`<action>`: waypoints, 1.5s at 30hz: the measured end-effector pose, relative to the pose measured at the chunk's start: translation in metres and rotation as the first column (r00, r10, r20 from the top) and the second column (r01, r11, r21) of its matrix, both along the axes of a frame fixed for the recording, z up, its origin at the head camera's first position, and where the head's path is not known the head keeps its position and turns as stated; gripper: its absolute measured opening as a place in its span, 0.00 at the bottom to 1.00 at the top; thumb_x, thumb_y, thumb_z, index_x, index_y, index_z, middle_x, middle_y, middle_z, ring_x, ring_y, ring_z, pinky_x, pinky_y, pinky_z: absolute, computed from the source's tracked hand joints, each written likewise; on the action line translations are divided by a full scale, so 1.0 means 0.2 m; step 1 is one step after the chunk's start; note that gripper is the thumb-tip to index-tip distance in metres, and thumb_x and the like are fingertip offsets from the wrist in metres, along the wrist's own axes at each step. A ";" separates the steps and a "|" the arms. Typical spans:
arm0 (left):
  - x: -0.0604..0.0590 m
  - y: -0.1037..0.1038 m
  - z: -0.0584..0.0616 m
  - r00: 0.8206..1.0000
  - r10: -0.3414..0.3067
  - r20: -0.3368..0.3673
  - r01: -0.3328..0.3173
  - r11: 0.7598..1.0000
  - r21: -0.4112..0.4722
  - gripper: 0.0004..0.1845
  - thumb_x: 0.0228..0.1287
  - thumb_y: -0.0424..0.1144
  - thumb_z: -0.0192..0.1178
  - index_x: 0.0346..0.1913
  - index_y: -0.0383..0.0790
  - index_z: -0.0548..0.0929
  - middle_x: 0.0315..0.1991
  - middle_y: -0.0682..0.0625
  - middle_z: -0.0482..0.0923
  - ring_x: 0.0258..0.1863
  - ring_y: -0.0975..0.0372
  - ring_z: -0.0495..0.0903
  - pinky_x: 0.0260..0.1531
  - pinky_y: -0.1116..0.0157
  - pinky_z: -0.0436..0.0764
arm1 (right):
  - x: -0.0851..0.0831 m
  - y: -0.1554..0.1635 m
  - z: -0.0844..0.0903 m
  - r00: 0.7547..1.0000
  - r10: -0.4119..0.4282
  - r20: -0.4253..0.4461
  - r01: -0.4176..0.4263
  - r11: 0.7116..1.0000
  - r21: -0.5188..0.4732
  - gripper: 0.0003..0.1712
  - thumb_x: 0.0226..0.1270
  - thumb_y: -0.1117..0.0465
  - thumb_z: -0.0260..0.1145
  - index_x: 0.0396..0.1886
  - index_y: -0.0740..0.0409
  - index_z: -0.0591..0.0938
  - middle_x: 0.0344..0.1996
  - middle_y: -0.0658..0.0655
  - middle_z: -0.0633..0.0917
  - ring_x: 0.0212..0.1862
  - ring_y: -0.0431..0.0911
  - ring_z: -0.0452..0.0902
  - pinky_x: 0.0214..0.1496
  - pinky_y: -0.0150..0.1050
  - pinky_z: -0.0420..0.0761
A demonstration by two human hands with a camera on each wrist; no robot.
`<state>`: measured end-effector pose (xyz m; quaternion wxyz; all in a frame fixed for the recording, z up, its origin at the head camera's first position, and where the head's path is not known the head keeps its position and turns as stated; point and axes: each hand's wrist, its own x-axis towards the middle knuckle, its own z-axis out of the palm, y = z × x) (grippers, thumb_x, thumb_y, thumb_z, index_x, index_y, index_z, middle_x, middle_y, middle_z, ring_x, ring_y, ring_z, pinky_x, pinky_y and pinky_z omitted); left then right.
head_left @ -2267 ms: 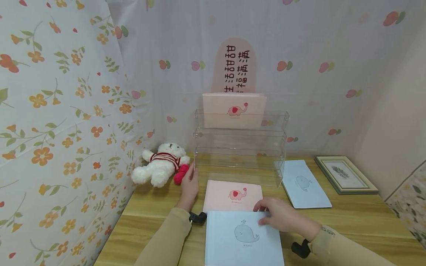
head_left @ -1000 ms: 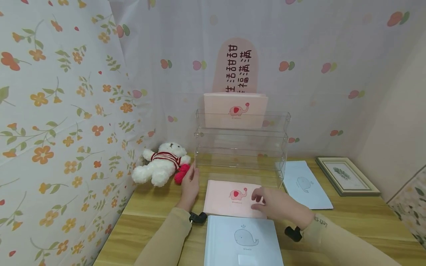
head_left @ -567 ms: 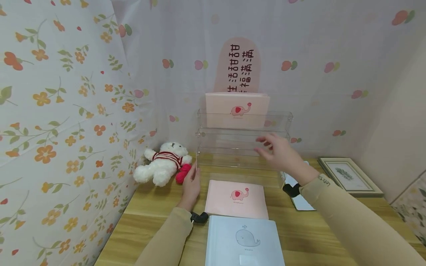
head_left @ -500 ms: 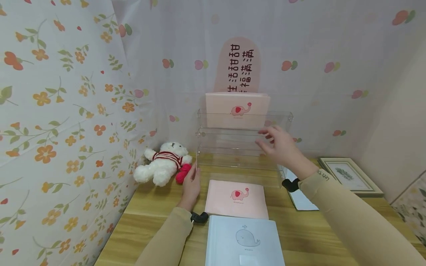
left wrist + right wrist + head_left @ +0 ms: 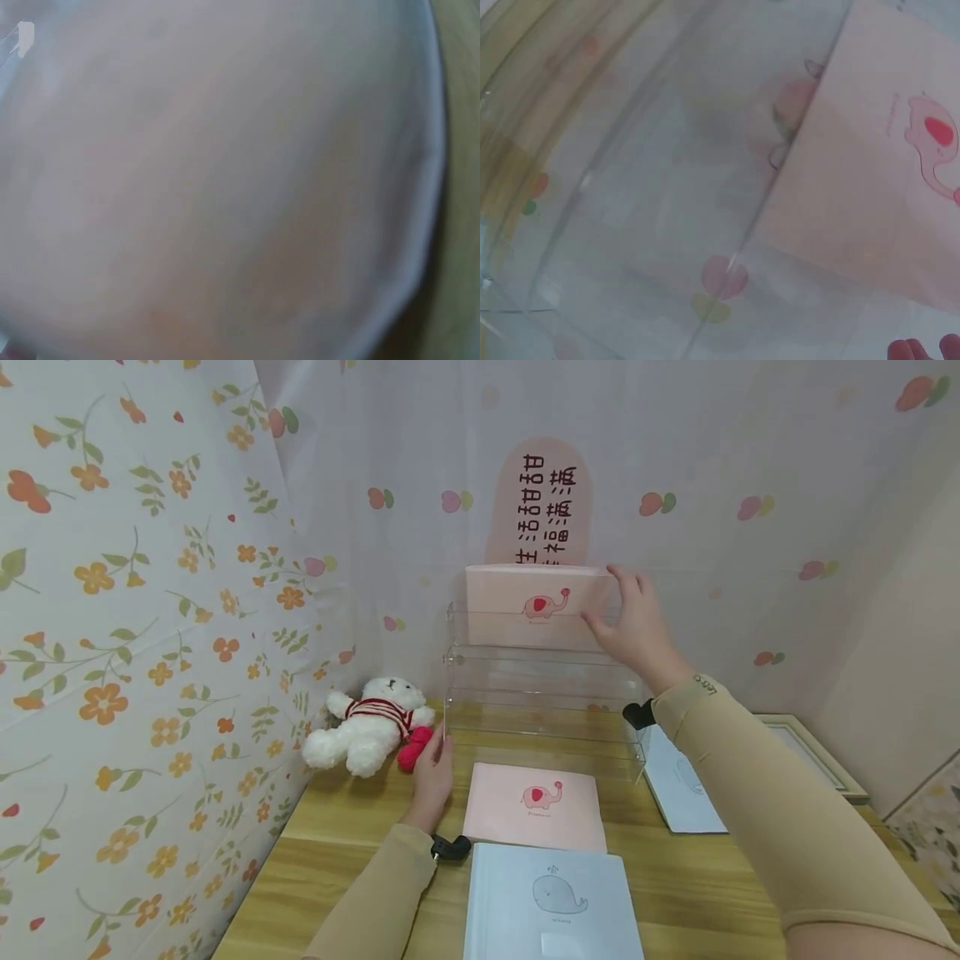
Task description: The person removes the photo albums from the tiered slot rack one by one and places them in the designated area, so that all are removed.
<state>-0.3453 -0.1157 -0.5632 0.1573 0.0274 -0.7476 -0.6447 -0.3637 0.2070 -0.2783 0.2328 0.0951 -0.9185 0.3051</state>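
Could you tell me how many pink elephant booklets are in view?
2: one pink elephant booklet stands on the clear rack's top tier by the right hand; the other lies on the table before the rack.

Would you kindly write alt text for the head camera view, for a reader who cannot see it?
A person's right hand touches the right edge of a pink elephant booklet standing on the top tier of a clear acrylic rack. The left hand rests at the rack's lower left corner, beside a white teddy bear.
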 end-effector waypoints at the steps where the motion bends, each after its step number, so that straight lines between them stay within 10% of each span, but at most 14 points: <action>1: 0.00 0.00 -0.01 1.000 -0.005 0.001 0.005 1.000 0.001 0.27 0.85 0.51 0.60 0.80 0.53 0.78 0.79 0.43 0.77 0.81 0.45 0.72 0.81 0.40 0.72 | -0.02 0.00 0.02 1.000 0.001 0.016 -0.001 1.000 0.006 0.51 0.78 0.49 0.70 0.90 0.55 0.55 0.84 0.72 0.61 0.83 0.70 0.61 0.87 0.70 0.63; 15: 0.01 0.02 0.06 1.000 0.003 -0.002 -0.003 1.000 -0.008 0.27 0.86 0.48 0.57 0.81 0.50 0.76 0.80 0.40 0.75 0.82 0.42 0.71 0.81 0.38 0.71 | -0.14 -0.05 0.16 0.967 0.020 0.254 -0.019 1.000 -0.005 0.48 0.82 0.46 0.67 0.92 0.42 0.55 0.90 0.64 0.57 0.87 0.67 0.56 0.86 0.72 0.63; 22: 0.01 0.01 0.05 1.000 0.020 -0.005 -0.020 1.000 -0.023 0.26 0.86 0.50 0.57 0.81 0.51 0.77 0.79 0.40 0.76 0.81 0.42 0.72 0.80 0.38 0.71 | -0.16 -0.07 0.13 0.954 0.058 0.295 0.021 0.966 -0.259 0.33 0.84 0.48 0.65 0.82 0.46 0.71 0.85 0.63 0.67 0.75 0.65 0.69 0.44 0.52 0.95; 32: 0.02 0.00 0.04 1.000 0.002 -0.001 -0.002 1.000 0.001 0.26 0.86 0.45 0.59 0.81 0.50 0.76 0.80 0.42 0.75 0.82 0.44 0.70 0.83 0.41 0.70 | -0.18 -0.12 0.09 0.968 0.021 0.252 0.082 0.916 -0.392 0.22 0.84 0.57 0.66 0.73 0.50 0.79 0.80 0.61 0.74 0.74 0.58 0.71 0.73 0.60 0.83; 45: 0.03 0.01 0.04 1.000 -0.020 -0.004 0.020 0.999 0.045 0.26 0.86 0.43 0.59 0.81 0.47 0.76 0.80 0.47 0.76 0.84 0.48 0.69 0.85 0.46 0.69 | -0.12 -0.15 0.14 0.989 -0.060 0.134 0.119 0.863 -0.491 0.14 0.85 0.60 0.65 0.64 0.45 0.81 0.68 0.59 0.84 0.63 0.49 0.76 0.55 0.38 0.79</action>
